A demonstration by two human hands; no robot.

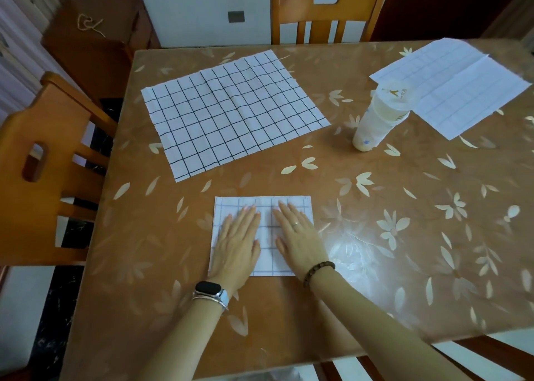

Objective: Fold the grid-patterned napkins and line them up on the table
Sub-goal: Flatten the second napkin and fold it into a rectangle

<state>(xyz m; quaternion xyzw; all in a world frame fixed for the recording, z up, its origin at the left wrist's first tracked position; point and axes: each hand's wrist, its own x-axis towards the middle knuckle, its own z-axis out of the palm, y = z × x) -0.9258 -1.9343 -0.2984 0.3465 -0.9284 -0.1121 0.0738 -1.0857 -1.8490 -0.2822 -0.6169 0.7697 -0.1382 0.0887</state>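
Napkins, three in all, lie on the table, thin white cloth ruled with a grid. One folded napkin forms a small, nearly square rectangle at the near edge, its lines showing faint and bluish. Both hands press it flat with straight fingers, grasping nothing: the left hand covers its left half and the right hand its right half.

One open napkin is spread at the far left with bold black lines and soft creases. The third napkin lies unfolded at the far right corner, pale with a faint grid.

Glossy brown covering with cream leaf and flower prints tops the table. One tall translucent plastic cup stands upright near the third napkin — sealed by a printed film lid, creamy contents showing through its wall.

A dark watch circles the left wrist — a brown bead bracelet the right.
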